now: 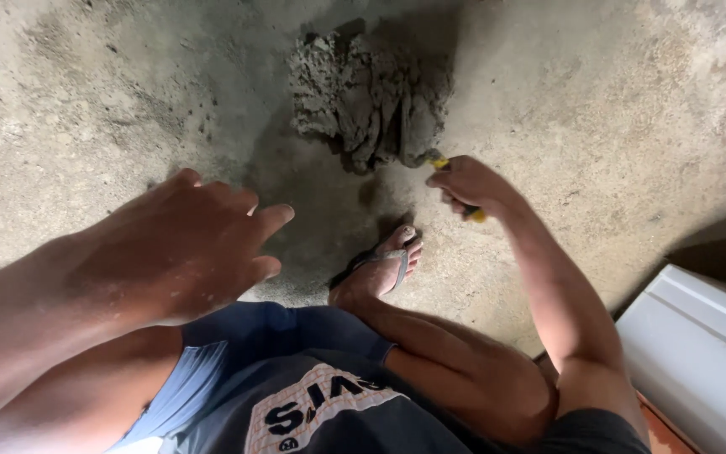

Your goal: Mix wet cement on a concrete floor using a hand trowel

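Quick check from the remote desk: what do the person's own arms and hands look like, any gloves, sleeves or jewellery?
Both arms are bare, with no sleeves reaching the forearms. The left hand and the right hand wear no gloves, and no watch, ring or wristband shows. Both look dusty, with pale grey specks on the left hand's back.

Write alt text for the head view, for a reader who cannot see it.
Seen from above, a person's right hand grips a yellow-handled trowel pushed into a pile of wet grey mortar on a concrete floor. The left hand hangs open and empty above the knee, near a sandalled foot.
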